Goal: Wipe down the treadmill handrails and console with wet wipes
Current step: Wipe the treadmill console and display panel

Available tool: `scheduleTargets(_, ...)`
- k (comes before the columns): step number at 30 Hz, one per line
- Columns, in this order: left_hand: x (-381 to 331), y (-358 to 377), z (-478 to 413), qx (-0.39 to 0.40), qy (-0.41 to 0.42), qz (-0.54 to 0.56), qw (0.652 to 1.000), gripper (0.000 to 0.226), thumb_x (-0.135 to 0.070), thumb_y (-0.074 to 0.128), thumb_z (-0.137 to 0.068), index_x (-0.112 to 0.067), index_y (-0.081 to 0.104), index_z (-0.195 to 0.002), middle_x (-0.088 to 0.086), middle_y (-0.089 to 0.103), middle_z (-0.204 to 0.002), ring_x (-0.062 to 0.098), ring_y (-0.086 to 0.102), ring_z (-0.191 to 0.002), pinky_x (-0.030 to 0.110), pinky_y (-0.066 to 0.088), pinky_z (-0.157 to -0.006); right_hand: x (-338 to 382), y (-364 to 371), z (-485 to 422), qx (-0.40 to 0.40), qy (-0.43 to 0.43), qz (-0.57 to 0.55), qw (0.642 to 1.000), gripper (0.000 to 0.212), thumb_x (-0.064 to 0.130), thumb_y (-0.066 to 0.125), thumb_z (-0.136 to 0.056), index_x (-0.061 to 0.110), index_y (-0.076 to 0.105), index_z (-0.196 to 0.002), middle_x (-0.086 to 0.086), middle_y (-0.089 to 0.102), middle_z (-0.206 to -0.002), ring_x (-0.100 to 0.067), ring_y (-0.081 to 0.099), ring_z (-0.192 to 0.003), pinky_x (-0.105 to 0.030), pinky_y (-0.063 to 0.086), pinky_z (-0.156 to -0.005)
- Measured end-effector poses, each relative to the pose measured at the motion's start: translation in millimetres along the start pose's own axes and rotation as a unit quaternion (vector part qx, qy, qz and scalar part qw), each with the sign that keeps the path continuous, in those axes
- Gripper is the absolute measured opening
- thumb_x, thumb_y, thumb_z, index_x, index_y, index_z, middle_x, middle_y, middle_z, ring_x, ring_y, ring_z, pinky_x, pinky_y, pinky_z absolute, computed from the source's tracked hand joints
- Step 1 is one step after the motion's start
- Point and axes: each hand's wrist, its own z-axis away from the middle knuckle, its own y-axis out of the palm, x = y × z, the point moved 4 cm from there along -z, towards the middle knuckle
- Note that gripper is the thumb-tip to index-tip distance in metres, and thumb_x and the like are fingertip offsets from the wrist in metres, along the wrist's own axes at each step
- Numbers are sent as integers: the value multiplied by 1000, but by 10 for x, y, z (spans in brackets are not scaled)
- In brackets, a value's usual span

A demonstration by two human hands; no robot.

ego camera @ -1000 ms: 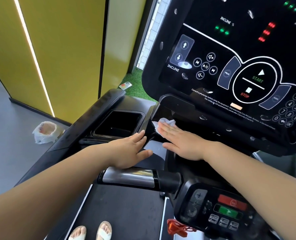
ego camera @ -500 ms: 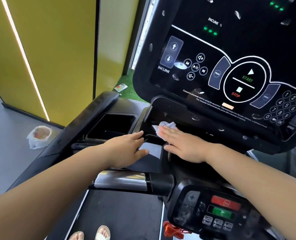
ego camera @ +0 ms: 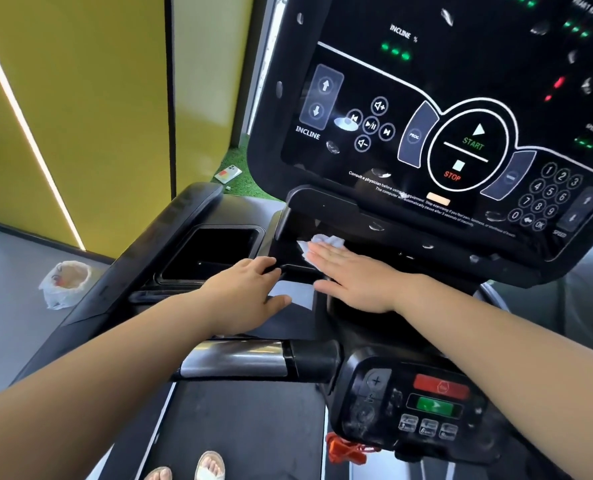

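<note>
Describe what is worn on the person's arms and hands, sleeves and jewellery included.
The left forearm and right forearm are bare as far up as the view reaches; no sleeves show. The left hand and right hand wear no gloves, and no ring, watch or bracelet is visible.

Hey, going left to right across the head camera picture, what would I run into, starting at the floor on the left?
Plastic bag on the floor → left hand → right hand, flat on the wet wipe → START/STOP ring → number keypad.
</note>
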Motion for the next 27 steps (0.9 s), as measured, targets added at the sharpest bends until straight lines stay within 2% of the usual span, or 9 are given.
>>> scheduleTargets(3, -49, 15, -54, -16, 11, -23, 1000, 63, -52, 28, -99, -16, 23, -150, 2, 10, -158, 22, 8, -144, 32, 15, -116, 4, 13, -35, -1, 7, -3, 1000, 63, 45, 26, -102, 23, -4, -152, 8, -14, -158, 0, -18, -141, -25, -6, -118)
scheduleTargets(6, -147, 15, -124, -16, 41, -33, 998, 63, -52, 29, -99, -15, 24, -150, 0, 7, -159, 22, 2, -145, 34, 14, -117, -88, 41, 133, 4, 31, -36, 999, 61, 42, 28, -102, 23, -2, -152, 10, -13, -158, 6, -18, -136, -22, -6, -116)
scheduleTargets(10, -284, 43, -257, 12, 69, -49, 996, 67, -52, 26, -99, -16, 10, -153, 0, -3, -160, 23, -8, -147, 36, 7, -119, -126, 54, 152, -1, 37, -26, 999, 61, 42, 25, -102, 21, -2, -152, 8, -14, -158, 8, -19, -132, -20, -9, -114)
scheduleTargets(15, -323, -1, -344, 8, 55, -91, 994, 65, -53, 22, -100, -18, 10, -153, -1, 6, -159, 22, 4, -145, 36, 15, -117, -279, 62, 207, -8, 19, -21, 1000, 57, 35, 25, -104, 19, -2, -152, 7, -14, -158, 8, -19, -131, -2, -20, -99)
scheduleTargets(17, -358, -34, -346, 10, 43, -102, 994, 64, -53, 21, -100, -19, 11, -153, -1, 9, -158, 23, 9, -143, 35, 18, -116, -385, 84, 221, -17, 8, -5, 1000, 58, 36, 25, -104, 19, -2, -152, 6, -11, -159, 5, -17, -136, -7, -17, -106)
scheduleTargets(19, -412, -46, -340, 17, 26, -100, 994, 64, -54, 20, -99, -20, 13, -153, -1, 11, -156, 24, 14, -141, 35, 20, -115, -462, 116, 186, -22, -3, 4, 1000, 60, 40, 26, -103, 20, -2, -153, 6, -11, -159, 0, -14, -142, -21, -8, -117)
scheduleTargets(21, -457, -60, -351, 15, 11, -94, 995, 63, -54, 21, -99, -20, 15, -152, -1, 13, -156, 23, 16, -140, 33, 18, -116, -523, 168, 194, -26, -10, 8, 1000, 62, 42, 26, -102, 22, -6, -152, 10, -17, -155, -2, -16, -142, -27, -4, -119)
scheduleTargets(24, -498, -74, -372, 6, -9, -96, 995, 62, -53, 22, -99, -19, 17, -152, 1, 17, -154, 25, 20, -138, 30, 14, -113, -636, 250, 343, -21, -23, 41, 999, 63, 41, 25, -103, 21, -11, -150, 14, -24, -147, 3, -24, -135, -22, -14, -115)
scheduleTargets(27, -572, -66, -417, 5, -29, -106, 994, 63, -55, 21, -98, -20, 17, -151, 4, 20, -151, 29, 25, -133, 33, 18, -112, -672, 268, 429, -30, -23, 54, 998, 64, 43, 24, -102, 20, -11, -150, 7, -20, -156, 4, -25, -132, -18, -15, -111)
